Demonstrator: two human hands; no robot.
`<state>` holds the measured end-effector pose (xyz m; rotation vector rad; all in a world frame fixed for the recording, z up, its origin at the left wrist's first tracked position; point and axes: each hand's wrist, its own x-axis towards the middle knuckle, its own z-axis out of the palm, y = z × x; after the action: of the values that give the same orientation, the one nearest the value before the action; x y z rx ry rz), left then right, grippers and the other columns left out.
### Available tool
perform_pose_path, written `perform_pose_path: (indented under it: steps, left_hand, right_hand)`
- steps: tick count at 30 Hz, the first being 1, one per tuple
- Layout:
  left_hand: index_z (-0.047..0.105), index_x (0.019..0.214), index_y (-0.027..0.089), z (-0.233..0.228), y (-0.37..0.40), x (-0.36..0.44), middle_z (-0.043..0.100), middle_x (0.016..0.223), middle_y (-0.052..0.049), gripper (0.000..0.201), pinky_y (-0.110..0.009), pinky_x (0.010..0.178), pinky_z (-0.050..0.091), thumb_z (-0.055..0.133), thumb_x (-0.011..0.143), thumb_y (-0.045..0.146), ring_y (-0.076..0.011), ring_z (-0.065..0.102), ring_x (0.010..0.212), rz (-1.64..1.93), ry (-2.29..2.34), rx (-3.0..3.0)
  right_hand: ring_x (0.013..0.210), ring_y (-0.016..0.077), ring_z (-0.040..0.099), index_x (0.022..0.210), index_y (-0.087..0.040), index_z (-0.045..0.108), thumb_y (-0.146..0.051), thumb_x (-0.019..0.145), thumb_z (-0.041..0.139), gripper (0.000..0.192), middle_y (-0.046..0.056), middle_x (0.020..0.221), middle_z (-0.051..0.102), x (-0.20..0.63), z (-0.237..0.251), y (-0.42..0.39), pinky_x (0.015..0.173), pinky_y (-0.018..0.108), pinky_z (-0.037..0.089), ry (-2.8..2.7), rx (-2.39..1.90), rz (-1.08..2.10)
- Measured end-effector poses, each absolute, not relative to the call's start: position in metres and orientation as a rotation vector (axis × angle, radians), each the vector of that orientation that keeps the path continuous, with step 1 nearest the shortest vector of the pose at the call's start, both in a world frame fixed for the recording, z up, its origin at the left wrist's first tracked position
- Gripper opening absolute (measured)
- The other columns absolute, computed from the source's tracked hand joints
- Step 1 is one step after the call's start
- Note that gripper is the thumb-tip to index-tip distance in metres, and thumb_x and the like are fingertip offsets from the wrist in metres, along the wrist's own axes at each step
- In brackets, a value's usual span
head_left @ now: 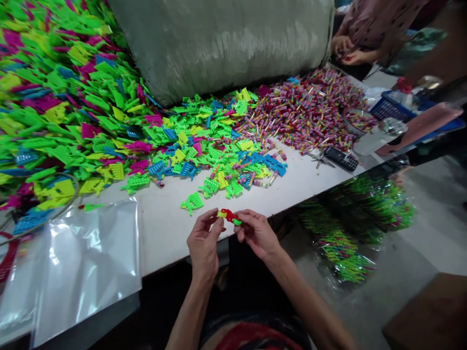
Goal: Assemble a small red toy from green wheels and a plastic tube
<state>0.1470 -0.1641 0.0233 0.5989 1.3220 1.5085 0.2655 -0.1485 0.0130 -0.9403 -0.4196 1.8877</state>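
Observation:
Between my two hands, just over the table's front edge, is a small red, yellow and green plastic piece (229,215). My left hand (205,238) pinches its yellow end, and the fingers of my right hand (258,233) are closed on its green end. Its exact kind is too small to make out. Just beyond my hands, a single green plastic comb-like piece (192,202) lies on the white table (164,218). Behind it spreads a heap of green, yellow, blue and pink plastic pieces (204,146), with a few small clear tubes mixed in.
A large grey-green sack (233,43) stands behind the heaps. Small colourful tubes (302,112) are piled right of it, near a black phone (341,158) and scissors (321,159). Clear plastic bags (91,267) lie at left. Filled bags (346,253) sit on the floor. Another person's hands (346,51) work at back right.

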Motion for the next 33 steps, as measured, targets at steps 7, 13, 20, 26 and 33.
perform_pose_path:
  steps: [7,13,20,26,33]
  left_hand:
    - [0.067,0.097,0.017,0.018,-0.164,0.149,0.07,0.092,-0.006,0.034,-0.028,0.07,0.051,0.074,0.065,0.026,-0.0164,0.063,0.08,1.435,1.293,0.639]
    - [0.067,0.086,0.015,0.016,-0.164,0.153,0.069,0.078,-0.004,0.026,-0.025,0.062,0.051,0.076,0.063,0.026,-0.0135,0.063,0.066,1.473,1.338,0.575]
    - [0.068,0.086,0.016,0.018,-0.165,0.151,0.07,0.08,-0.004,0.026,-0.025,0.063,0.051,0.076,0.063,0.025,-0.0133,0.063,0.066,1.463,1.333,0.564]
    - [0.07,0.089,0.018,0.019,-0.166,0.152,0.07,0.085,-0.004,0.028,-0.025,0.065,0.05,0.076,0.063,0.025,-0.0134,0.063,0.07,1.453,1.308,0.596]
    - [0.069,0.091,0.018,0.021,-0.166,0.15,0.07,0.086,-0.004,0.031,-0.026,0.065,0.049,0.076,0.062,0.026,-0.0123,0.061,0.068,1.42,1.226,0.504]
  right_hand:
    - [0.035,0.0075,0.053,0.076,-0.013,0.061,-0.03,0.068,0.07,0.021,0.0,0.053,0.064,0.265,0.006,-0.152,0.037,0.015,0.041,-0.273,-0.874,2.038]
    - [0.034,0.009,0.054,0.072,-0.012,0.058,-0.037,0.072,0.067,0.026,0.003,0.054,0.065,0.265,0.008,-0.157,0.035,0.015,0.039,-0.394,-0.885,2.061]
    - [0.036,0.0088,0.055,0.075,-0.013,0.058,-0.038,0.071,0.067,0.028,0.003,0.056,0.066,0.263,0.011,-0.16,0.038,0.016,0.04,-0.461,-0.915,2.021]
    - [0.038,0.0095,0.055,0.079,-0.014,0.059,-0.037,0.075,0.064,0.024,0.002,0.056,0.065,0.266,0.014,-0.16,0.041,0.018,0.042,-0.529,-0.938,1.951]
    - [0.056,0.0102,0.057,0.087,-0.017,0.065,-0.04,0.085,0.052,0.026,0.001,0.071,0.063,0.268,0.026,-0.164,0.058,0.023,0.045,-0.996,-1.21,1.412]
